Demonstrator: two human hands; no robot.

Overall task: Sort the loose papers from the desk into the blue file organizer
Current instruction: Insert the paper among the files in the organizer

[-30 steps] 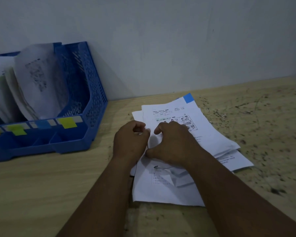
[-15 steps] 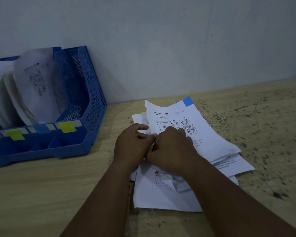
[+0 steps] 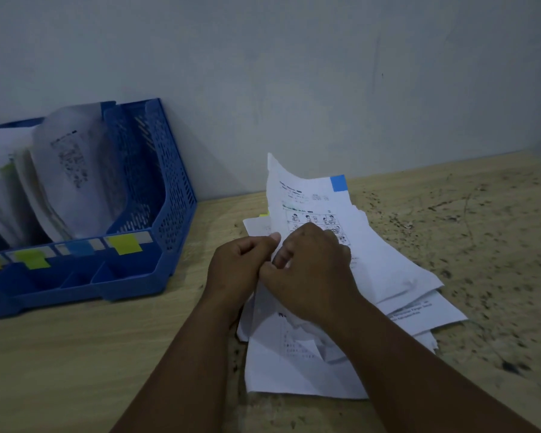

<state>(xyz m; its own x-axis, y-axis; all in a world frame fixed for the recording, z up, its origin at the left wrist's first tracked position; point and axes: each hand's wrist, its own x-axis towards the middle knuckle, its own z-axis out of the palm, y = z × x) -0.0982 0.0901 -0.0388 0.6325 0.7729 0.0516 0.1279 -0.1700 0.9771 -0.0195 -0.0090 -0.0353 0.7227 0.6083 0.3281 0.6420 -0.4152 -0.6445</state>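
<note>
- Gripping with both: your left hand has fingers curled, thumb tip pinching the left edge of the top sheet.
- Your right hand lies knuckles-up on the same sheet, fingers curled; what its fingertips catch underneath is hidden.
- Top sheet has cartoon panels and a blue tab at its far corner; its far-left corner is lifted off the stack.
- Loose paper pile is spread under and to the right of your hands on the wooden desk, which is speckled dark on the right.
- Yellow tab peeks out just left of the lifted sheet.
- Blue file organizer stands far left against the wall, papers already in it, coloured labels along its front.
</note>
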